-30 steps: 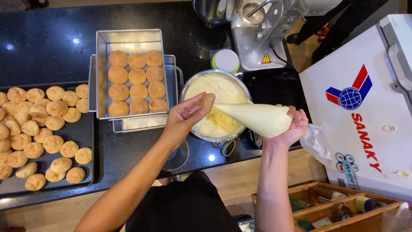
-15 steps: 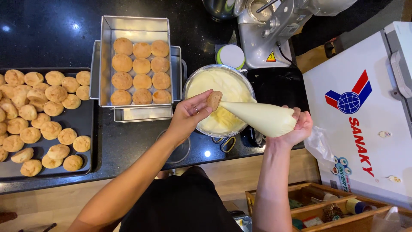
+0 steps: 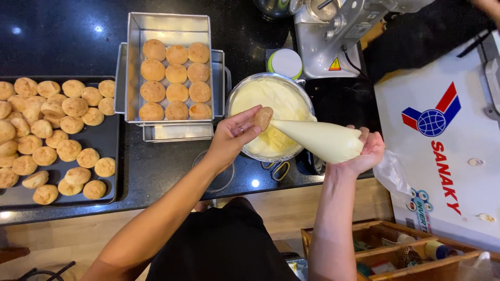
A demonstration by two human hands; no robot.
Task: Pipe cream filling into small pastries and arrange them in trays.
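My left hand [image 3: 233, 137] pinches a small round golden puff [image 3: 263, 117] over a metal bowl [image 3: 234, 93] of pale yellow cream. My right hand [image 3: 365, 152] squeezes the fat end of a cream-filled piping bag [image 3: 317, 139], whose tip is pressed into the puff. A steel pan [image 3: 169, 27] behind my left hand holds several puffs in rows. A black tray [image 3: 107, 139] at the left carries several more puffs.
A silver stand mixer [image 3: 338, 31] and a white-lidded tub [image 3: 285, 62] stand behind the bowl. A white chest freezer [image 3: 442, 151] fills the right side. Scissors [image 3: 276, 169] lie by the bowl on the black counter. A wooden crate [image 3: 385, 250] sits low at the right.
Both hands stay together at the bowl with the tip in the puff. The view has shifted slightly; nothing has been picked up or let go.
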